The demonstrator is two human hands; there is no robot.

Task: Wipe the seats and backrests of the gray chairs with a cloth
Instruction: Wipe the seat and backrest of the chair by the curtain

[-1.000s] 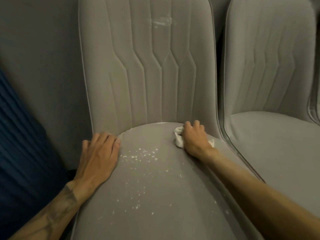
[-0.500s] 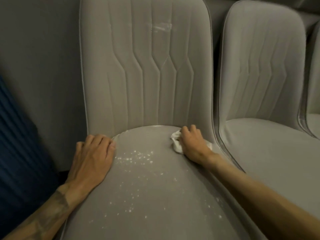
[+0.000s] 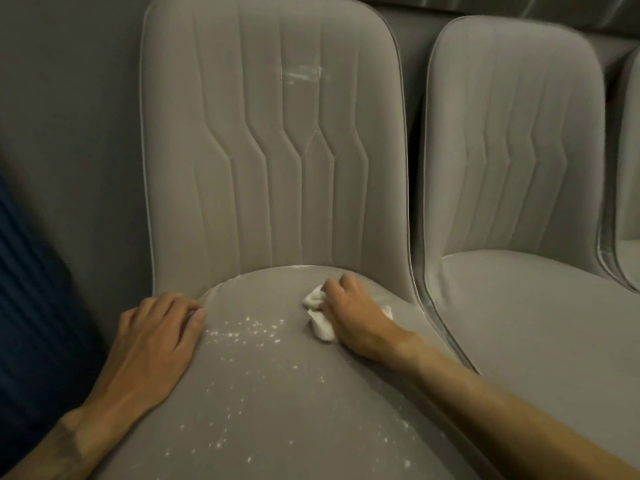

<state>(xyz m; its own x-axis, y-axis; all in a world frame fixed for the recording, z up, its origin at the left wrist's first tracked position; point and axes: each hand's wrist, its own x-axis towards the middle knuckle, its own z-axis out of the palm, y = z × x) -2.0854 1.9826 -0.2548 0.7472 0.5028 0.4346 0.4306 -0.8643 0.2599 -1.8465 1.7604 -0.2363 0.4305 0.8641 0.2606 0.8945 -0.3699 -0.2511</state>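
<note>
A gray padded chair fills the middle, its seat (image 3: 277,393) sprinkled with white powder specks (image 3: 249,332). Its backrest (image 3: 273,150) carries a faint white smear (image 3: 301,74) near the top. My right hand (image 3: 353,317) grips a bunched white cloth (image 3: 320,320) and presses it on the rear right of the seat. My left hand (image 3: 152,344) rests flat on the seat's left edge, fingers straight. A second gray chair (image 3: 512,168) stands right beside it.
A third chair's edge (image 3: 628,202) shows at the far right. A gray wall (image 3: 69,133) runs behind and to the left of the chairs. Dark blue ribbed fabric (image 3: 31,306) fills the lower left.
My right hand has slid the cloth slightly leftward along the rear of the seat. The camera has tilted up, showing more backrest. My left hand has stayed on the seat edge.
</note>
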